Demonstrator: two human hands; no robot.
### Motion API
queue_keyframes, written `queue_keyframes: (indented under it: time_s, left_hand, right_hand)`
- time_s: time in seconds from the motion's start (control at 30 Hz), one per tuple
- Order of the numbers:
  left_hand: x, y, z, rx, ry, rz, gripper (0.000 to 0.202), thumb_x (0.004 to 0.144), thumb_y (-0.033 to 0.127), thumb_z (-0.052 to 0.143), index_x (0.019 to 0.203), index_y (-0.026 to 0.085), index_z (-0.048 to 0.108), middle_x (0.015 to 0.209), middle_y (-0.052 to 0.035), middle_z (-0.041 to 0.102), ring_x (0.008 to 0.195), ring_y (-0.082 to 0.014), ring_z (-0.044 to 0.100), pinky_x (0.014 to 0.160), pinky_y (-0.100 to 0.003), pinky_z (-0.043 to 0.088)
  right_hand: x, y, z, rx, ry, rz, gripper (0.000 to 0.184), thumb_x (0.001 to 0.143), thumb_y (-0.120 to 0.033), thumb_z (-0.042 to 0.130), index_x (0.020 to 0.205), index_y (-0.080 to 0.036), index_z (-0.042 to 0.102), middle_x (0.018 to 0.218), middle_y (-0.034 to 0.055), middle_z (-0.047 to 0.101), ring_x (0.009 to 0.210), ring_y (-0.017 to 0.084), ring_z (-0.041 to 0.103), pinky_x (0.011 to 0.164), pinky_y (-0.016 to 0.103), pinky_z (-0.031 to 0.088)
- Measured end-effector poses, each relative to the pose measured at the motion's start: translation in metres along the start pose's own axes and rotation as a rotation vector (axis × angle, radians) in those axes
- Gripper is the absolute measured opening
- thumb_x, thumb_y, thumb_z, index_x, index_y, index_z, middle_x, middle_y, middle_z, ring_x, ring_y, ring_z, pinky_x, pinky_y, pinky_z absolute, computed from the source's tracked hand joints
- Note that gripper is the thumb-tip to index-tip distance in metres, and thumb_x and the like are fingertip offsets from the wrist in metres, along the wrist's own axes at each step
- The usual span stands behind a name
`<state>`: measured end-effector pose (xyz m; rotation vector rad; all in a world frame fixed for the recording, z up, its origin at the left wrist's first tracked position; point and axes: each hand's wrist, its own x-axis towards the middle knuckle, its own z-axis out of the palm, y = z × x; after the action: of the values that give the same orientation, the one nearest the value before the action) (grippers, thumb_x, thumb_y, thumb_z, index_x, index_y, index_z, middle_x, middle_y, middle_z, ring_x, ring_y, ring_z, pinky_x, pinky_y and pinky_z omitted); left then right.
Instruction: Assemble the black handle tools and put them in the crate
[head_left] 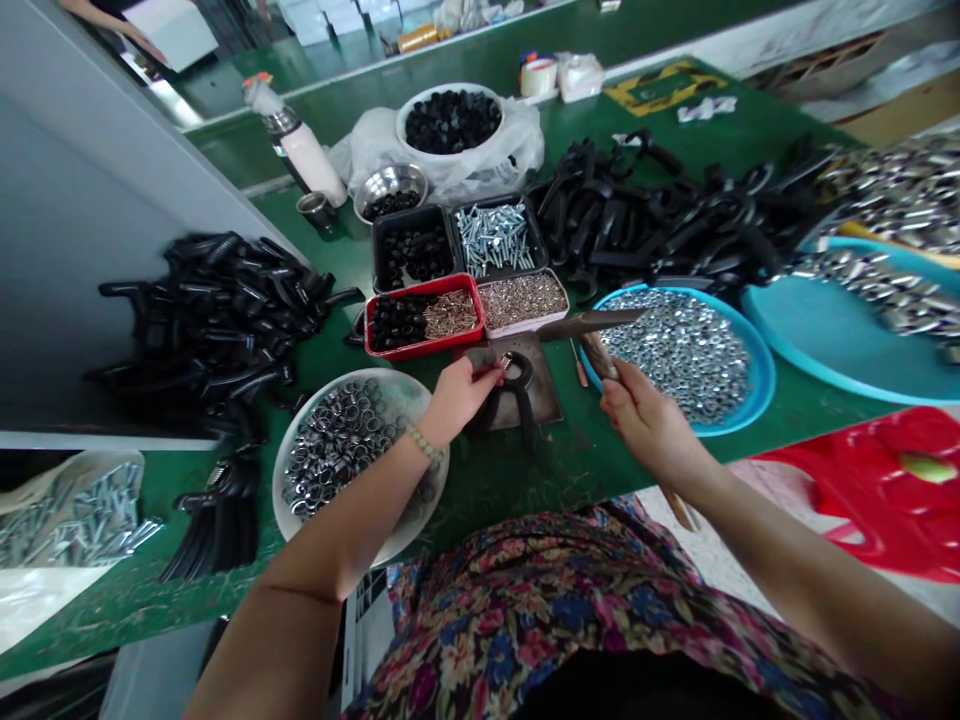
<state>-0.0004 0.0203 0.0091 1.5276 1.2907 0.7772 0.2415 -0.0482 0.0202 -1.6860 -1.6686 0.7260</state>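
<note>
My left grip [461, 400] pinching black plastic handle [521, 378] on steel plate [544, 400], near front edge of table [600, 470]; my right grip [649, 425] wrapped round hammer [592, 323], head just above plate.

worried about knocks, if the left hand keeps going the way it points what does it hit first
Probably the curved black plastic loop handle lying on the dark steel plate, just past the left hand's fingertips. They look to be on it already, though depth is hard to judge from this view.
</note>
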Motion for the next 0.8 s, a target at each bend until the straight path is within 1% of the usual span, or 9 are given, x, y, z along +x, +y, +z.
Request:
queue_keyframes:
  time_s: [0.07, 0.13, 0.2, 0.27, 0.33, 0.4, 0.6, 0.7, 0.8]
  left_hand:
    - [-0.001, -0.003, 0.003, -0.049, -0.012, -0.025, 0.011, 0.086, 0.02, 0.057, 0.094, 0.016, 0.063, 0.088, -0.005, 0.072, 0.079, -0.0157, 0.069, 0.079, -0.028, 0.052]
    - [-0.001, -0.001, 0.003, 0.058, -0.01, -0.005, 0.013, 0.088, 0.024, 0.057, 0.095, 0.017, 0.064, 0.088, -0.0047, 0.072, 0.081, -0.0166, 0.069, 0.081, -0.029, 0.052]
    - [-0.001, 0.0, 0.002, 0.279, 0.012, 0.072, 0.016, 0.088, 0.03, 0.058, 0.094, 0.018, 0.066, 0.089, -0.005, 0.071, 0.087, -0.0184, 0.068, 0.085, -0.031, 0.051]
    - [-0.002, -0.003, 0.003, 0.467, 0.042, 0.191, 0.018, 0.09, 0.032, 0.057, 0.094, 0.018, 0.067, 0.098, -0.0062, 0.069, 0.093, -0.0186, 0.065, 0.09, -0.031, 0.049]
    - [-0.004, -0.007, 0.005, 0.568, 0.049, 0.295, 0.02, 0.092, 0.031, 0.052, 0.097, 0.018, 0.065, 0.106, -0.0064, 0.065, 0.097, -0.0168, 0.063, 0.092, -0.029, 0.048]
    - [-0.005, -0.013, 0.008, 0.654, 0.034, 0.353, 0.023, 0.095, 0.031, 0.047, 0.099, 0.018, 0.064, 0.108, -0.006, 0.063, 0.098, -0.016, 0.061, 0.091, -0.029, 0.048]
    - [-0.009, -0.017, 0.01, 0.889, -0.037, 0.405, 0.024, 0.095, 0.028, 0.044, 0.104, 0.014, 0.062, 0.109, -0.0094, 0.061, 0.098, -0.0194, 0.059, 0.088, -0.03, 0.048]
    - [-0.009, -0.016, 0.01, 0.954, -0.05, 0.411, 0.025, 0.096, 0.029, 0.042, 0.103, 0.016, 0.062, 0.108, -0.0084, 0.06, 0.096, -0.0189, 0.059, 0.087, -0.03, 0.047]
    - [-0.008, -0.017, 0.011, 0.976, -0.038, 0.399, 0.027, 0.096, 0.032, 0.04, 0.101, 0.015, 0.062, 0.107, -0.0087, 0.06, 0.093, -0.0188, 0.059, 0.083, -0.03, 0.047]
  right_hand:
    - [0.001, -0.003, 0.001, -0.017, -0.023, 0.029, 0.048, 0.094, -0.046, 0.039, 0.129, -0.016, 0.052, 0.073, 0.007, 0.068, 0.057, 0.019, 0.062, 0.053, 0.03, 0.049]
    - [0.0, -0.005, 0.002, -0.024, -0.041, 0.039, 0.049, 0.094, -0.047, 0.038, 0.128, -0.015, 0.052, 0.074, 0.0077, 0.067, 0.057, 0.019, 0.061, 0.052, 0.03, 0.048]
    - [-0.001, -0.007, 0.002, -0.012, -0.052, 0.032, 0.049, 0.095, -0.048, 0.037, 0.128, -0.015, 0.052, 0.074, 0.0078, 0.067, 0.057, 0.019, 0.061, 0.052, 0.029, 0.047]
    - [-0.003, -0.007, 0.002, -0.003, -0.055, 0.023, 0.049, 0.095, -0.048, 0.037, 0.128, -0.016, 0.052, 0.073, 0.0072, 0.067, 0.058, 0.019, 0.061, 0.051, 0.029, 0.047]
    - [-0.003, -0.007, 0.003, 0.0, -0.051, 0.015, 0.048, 0.095, -0.048, 0.037, 0.128, -0.016, 0.052, 0.072, 0.0066, 0.066, 0.057, 0.019, 0.061, 0.051, 0.029, 0.047]
    - [-0.003, -0.007, 0.003, -0.001, -0.046, 0.006, 0.047, 0.095, -0.047, 0.038, 0.127, -0.016, 0.052, 0.071, 0.0061, 0.066, 0.057, 0.019, 0.061, 0.052, 0.029, 0.047]
    - [-0.003, -0.008, 0.002, 0.013, -0.068, 0.032, 0.049, 0.095, -0.048, 0.038, 0.128, -0.016, 0.052, 0.075, 0.0076, 0.067, 0.06, 0.02, 0.063, 0.052, 0.029, 0.048]
    - [-0.004, -0.007, 0.004, 0.02, -0.065, 0.037, 0.049, 0.094, -0.049, 0.039, 0.129, -0.016, 0.051, 0.076, 0.0074, 0.067, 0.06, 0.02, 0.063, 0.053, 0.03, 0.048]
    - [-0.004, -0.007, 0.005, 0.005, -0.06, 0.03, 0.049, 0.094, -0.048, 0.039, 0.129, -0.016, 0.052, 0.074, 0.0071, 0.067, 0.058, 0.019, 0.062, 0.053, 0.03, 0.048]
